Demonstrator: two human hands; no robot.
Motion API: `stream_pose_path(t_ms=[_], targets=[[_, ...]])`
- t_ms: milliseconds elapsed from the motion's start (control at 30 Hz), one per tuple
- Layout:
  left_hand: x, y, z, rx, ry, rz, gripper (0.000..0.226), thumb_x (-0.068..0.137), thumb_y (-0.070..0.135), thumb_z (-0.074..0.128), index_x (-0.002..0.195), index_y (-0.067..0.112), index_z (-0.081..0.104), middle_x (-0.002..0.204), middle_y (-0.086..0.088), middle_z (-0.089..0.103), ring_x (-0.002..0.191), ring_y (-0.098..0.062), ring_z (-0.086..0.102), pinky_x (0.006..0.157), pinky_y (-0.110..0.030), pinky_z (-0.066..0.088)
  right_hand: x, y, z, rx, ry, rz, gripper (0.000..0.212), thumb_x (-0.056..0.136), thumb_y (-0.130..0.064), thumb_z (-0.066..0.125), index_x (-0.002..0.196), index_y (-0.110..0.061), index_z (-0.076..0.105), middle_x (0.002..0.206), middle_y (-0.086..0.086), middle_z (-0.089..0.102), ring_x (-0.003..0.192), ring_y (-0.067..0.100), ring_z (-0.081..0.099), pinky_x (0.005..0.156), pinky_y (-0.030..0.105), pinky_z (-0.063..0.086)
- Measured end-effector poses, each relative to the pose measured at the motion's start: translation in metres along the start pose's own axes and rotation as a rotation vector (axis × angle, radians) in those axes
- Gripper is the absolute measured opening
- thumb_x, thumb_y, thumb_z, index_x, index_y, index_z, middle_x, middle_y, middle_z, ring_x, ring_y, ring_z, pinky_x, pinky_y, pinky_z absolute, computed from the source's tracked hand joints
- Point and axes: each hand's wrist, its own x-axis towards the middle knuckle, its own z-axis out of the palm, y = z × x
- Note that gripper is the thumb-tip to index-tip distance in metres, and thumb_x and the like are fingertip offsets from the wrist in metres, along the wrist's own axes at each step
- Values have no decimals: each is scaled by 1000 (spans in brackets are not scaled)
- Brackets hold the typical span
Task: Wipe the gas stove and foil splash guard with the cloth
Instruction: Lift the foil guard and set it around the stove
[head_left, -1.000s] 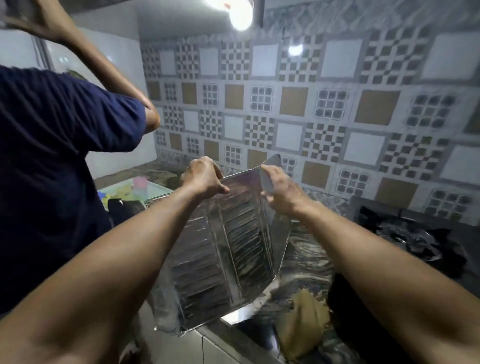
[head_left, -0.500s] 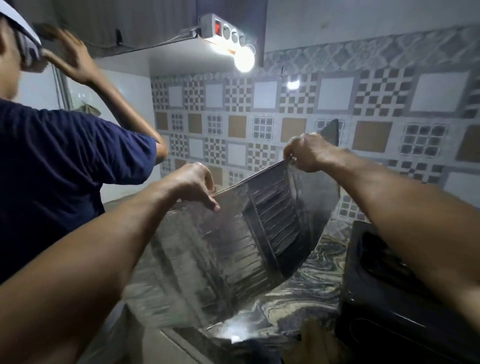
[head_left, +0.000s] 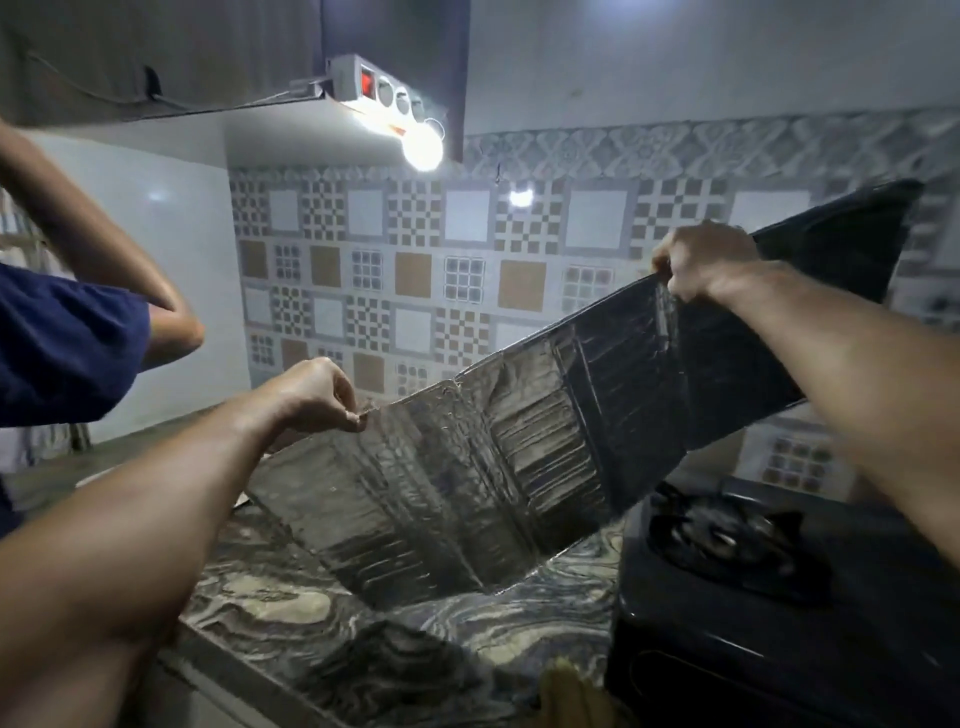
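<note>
Foil splash guard (head_left: 498, 467) held spread above counter (head_left: 322, 613), left of gas stove (head_left: 753, 597). Top edge pinched by left hand (head_left: 317, 395) fingers at left end, gripped by curled right hand (head_left: 701, 265) fingers near fold. Judged light, thin, crease-prone, floppy at folds; best held by top edge, both hands. Cloth (head_left: 566, 696) glimpsed at counter's front edge.

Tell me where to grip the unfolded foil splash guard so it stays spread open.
Grip the foil splash guard along its top edge, from above, one hand per end panel, as the left hand and right hand do now. It is thin and creased into panels, so a single middle hold would probably let it fold.
</note>
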Motion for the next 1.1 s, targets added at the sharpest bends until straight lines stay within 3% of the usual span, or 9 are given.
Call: stream_pose_path(t_ms=[100, 233, 333, 467, 533, 600, 700, 867, 1100], targets=[[12, 23, 7, -53, 72, 5, 32, 73, 31, 82, 50, 18, 65, 42, 10, 55, 50, -12, 51, 53, -21, 37, 2, 33, 6, 21, 50, 46, 34, 81, -6, 67, 111, -20, 70, 111, 9, 68, 101, 32, 61, 93, 40, 46], [31, 67, 15, -95, 153, 16, 29, 78, 28, 76, 53, 18, 65, 53, 6, 59, 57, -18, 56, 66, -31, 51, 5, 73, 14, 7, 131, 84, 28, 81, -6, 66, 107, -16, 70, 102, 14, 69, 95, 35, 62, 94, 46, 47], [48, 107, 23, -192, 181, 48, 27, 80, 13, 71, 53, 15, 64, 49, -2, 59, 50, -22, 56, 51, -25, 48, 10, 108, 22, -47, 164, 135, 27, 82, -9, 64, 108, -16, 70, 100, 15, 68, 93, 35, 63, 89, 42, 48], [67, 161, 38, -277, 211, 66, 22, 81, 12, 73, 61, 10, 65, 52, -5, 58, 45, -16, 52, 29, -16, 35, 18, 152, 37, -83, 209, 186, 27, 83, -9, 62, 108, -16, 68, 99, 15, 67, 94, 35, 62, 90, 44, 47], [79, 189, 50, -306, 239, 68, 13, 80, 16, 76, 74, 5, 72, 59, -8, 63, 46, -17, 57, 33, -17, 45, 22, 176, 49, -69, 235, 206, 26, 83, -7, 62, 107, -15, 70, 96, 13, 69, 91, 33, 63, 93, 46, 48], [89, 209, 61, -351, 272, 64, 17, 77, 19, 80, 80, 3, 74, 66, -11, 67, 51, -21, 62, 51, -28, 57, 24, 192, 61, -47, 273, 220, 27, 83, -4, 61, 106, -14, 70, 95, 13, 70, 90, 32, 63, 94, 46, 47], [107, 236, 80, -449, 270, 32, 20, 72, 17, 84, 79, 2, 74, 66, -15, 68, 48, -23, 61, 65, -42, 61, 23, 218, 83, -9, 316, 205, 28, 83, 2, 56, 104, -10, 70, 91, 14, 69, 88, 34, 62, 89, 46, 48], [127, 284, 117, -512, 204, 36, 13, 72, 4, 82, 77, -1, 71, 66, -13, 66, 48, -21, 58, 56, -33, 59, 17, 257, 123, 24, 366, 199, 26, 85, 4, 52, 96, -10, 71, 87, 13, 68, 87, 34, 61, 88, 46, 44], [153, 326, 165, -491, 227, 56, 8, 73, 11, 81, 70, 9, 73, 65, -7, 68, 51, -19, 61, 53, -29, 56, 12, 295, 181, 86, 356, 138, 19, 88, -3, 58, 94, -14, 72, 83, 7, 70, 80, 27, 62, 83, 44, 49]])
